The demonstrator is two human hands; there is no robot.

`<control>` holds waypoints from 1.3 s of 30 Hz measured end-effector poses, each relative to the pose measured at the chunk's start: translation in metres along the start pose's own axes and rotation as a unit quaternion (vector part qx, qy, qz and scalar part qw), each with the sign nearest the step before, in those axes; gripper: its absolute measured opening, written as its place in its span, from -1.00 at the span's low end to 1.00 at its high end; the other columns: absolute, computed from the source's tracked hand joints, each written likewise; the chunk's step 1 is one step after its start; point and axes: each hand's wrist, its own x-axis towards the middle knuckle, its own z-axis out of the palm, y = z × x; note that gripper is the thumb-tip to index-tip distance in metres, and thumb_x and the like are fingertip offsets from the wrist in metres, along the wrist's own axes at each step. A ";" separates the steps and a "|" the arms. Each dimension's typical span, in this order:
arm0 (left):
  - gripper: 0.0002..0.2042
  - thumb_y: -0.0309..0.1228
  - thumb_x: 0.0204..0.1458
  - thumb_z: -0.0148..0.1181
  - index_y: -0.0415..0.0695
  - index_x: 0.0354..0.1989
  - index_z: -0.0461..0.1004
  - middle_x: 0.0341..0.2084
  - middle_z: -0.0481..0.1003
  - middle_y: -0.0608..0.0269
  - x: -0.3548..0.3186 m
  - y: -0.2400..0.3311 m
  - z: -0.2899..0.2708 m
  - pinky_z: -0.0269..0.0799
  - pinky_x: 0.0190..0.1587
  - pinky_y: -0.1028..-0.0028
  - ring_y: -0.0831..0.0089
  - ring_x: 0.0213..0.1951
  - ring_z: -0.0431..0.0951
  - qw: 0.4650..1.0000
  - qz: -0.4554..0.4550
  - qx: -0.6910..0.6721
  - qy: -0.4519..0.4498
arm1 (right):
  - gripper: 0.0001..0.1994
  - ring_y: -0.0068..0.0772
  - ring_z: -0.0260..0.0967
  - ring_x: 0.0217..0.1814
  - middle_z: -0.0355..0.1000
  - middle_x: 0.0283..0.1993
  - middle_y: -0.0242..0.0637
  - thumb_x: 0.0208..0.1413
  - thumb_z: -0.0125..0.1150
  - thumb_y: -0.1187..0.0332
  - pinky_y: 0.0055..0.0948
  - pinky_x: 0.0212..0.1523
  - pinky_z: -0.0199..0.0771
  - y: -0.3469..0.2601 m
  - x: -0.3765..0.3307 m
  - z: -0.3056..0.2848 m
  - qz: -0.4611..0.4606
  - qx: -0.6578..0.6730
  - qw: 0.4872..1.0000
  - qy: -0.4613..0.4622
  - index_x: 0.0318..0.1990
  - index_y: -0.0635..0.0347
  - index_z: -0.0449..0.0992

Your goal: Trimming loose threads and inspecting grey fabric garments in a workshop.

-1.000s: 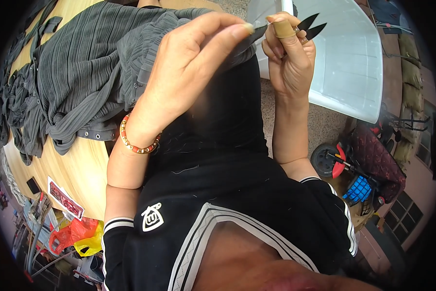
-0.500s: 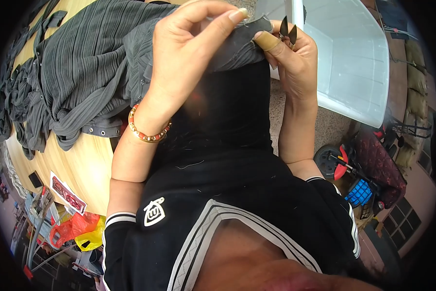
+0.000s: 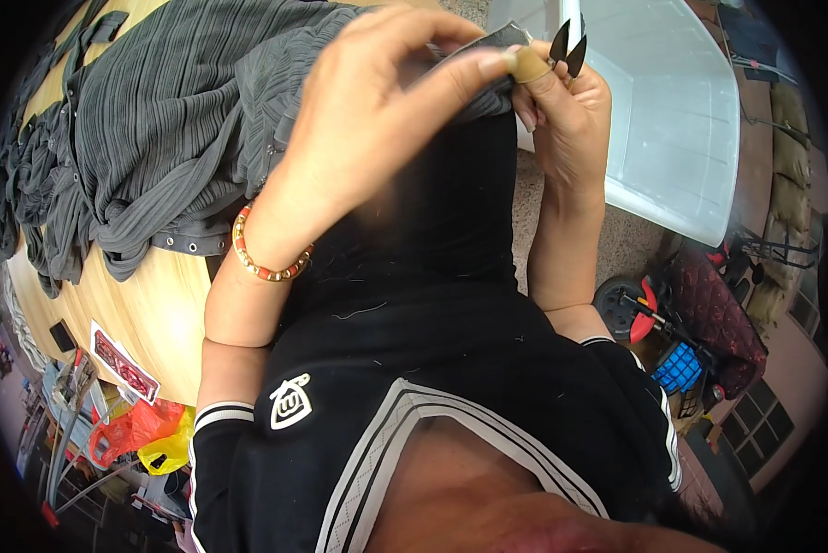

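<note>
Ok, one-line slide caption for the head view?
Left hand and right hand together at the edge of a grey garment, the right holding dark-bladed snips.

Fig.: White shield-shaped emblem w/ letter-like mark (image 3: pixel 290 403) is borne on blk short-sleeved fabric top (image 3: pixel 414 336), L chest; no wording can be read. Red-and-white rectangular card (image 3: pixel 124 361): print, if any, can't be made out.

Garment (image 3: pixel 156 111) on the table (image 3: pixel 160 309), to your left; plastic tub (image 3: pixel 681 120), to your right; thread snips (image 3: pixel 575 59) in your right hand (image 3: pixel 571 120); carrier bags (image 3: pixel 136 431) beside the table's near edge.
</note>
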 end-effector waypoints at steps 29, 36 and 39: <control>-0.82 -0.45 0.27 0.15 -0.27 -0.04 0.53 -0.28 0.59 0.40 0.008 -0.018 0.003 0.42 -0.12 0.70 0.74 -0.24 0.54 0.917 -0.100 -0.385 -0.025 | -0.68 -0.76 0.16 -0.41 0.31 -0.32 -0.53 0.13 0.38 0.51 -0.71 -0.41 0.15 -0.013 -0.008 -0.006 -0.101 -0.020 0.987 0.122 0.06 0.28 0.58; -0.77 -0.43 0.27 0.16 -0.29 0.01 0.55 -0.21 0.63 0.30 0.008 -0.017 0.004 0.46 -0.05 0.66 0.66 -0.18 0.59 0.918 -0.104 -0.382 -0.023 | -0.64 -0.67 0.39 -0.24 0.46 -0.25 -0.46 0.08 0.44 0.37 -0.68 -0.35 0.39 -0.007 -0.011 -0.019 -0.236 -0.305 0.922 0.024 0.07 0.08 0.63; -0.78 -0.43 0.27 0.16 -0.29 0.00 0.55 -0.23 0.62 0.31 0.007 -0.017 0.005 0.45 -0.06 0.67 0.67 -0.20 0.58 0.925 -0.098 -0.367 -0.024 | -0.63 -0.62 0.39 -0.32 0.46 -0.31 -0.42 0.01 0.48 0.38 -0.63 -0.39 0.41 -0.003 -0.009 -0.020 -0.276 -0.355 0.893 0.032 0.03 0.08 0.66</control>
